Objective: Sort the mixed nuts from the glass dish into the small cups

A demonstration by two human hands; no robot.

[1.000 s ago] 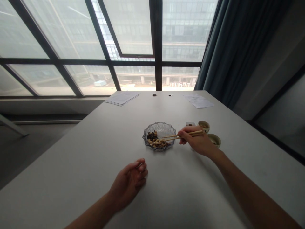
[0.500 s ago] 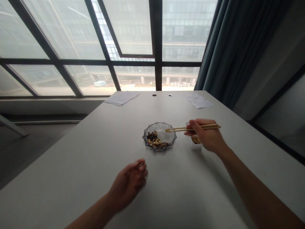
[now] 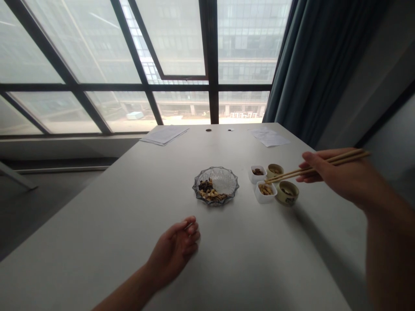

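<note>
My right hand (image 3: 330,170) is closed round a pair of chopsticks (image 3: 340,159), held above the right side of the table. Their tips come down at the near white plastic cup (image 3: 266,199), which has tan pieces in it; whether they pinch a piece is too small to tell. A second white cup (image 3: 252,175) behind it holds dark reddish pieces. Two greenish ceramic cups (image 3: 288,200) stand to the right of these. In the middle sits a scalloped glass bowl (image 3: 227,183) with dark and pale dried pieces (image 3: 210,192). My left hand (image 3: 175,248) rests nearer me, fingers curled, holding nothing visible.
Stacked papers (image 3: 164,134) lie at the table's far left and more sheets (image 3: 270,137) at the far right. Two round cable holes (image 3: 209,130) are near the back edge. Windows and a blue curtain (image 3: 292,77) stand beyond the white table (image 3: 113,242).
My right hand has moved right with the chopsticks, whose tips went from over the glass bowl to the near white cup. The small cups are now uncovered to view. My left hand stays put.
</note>
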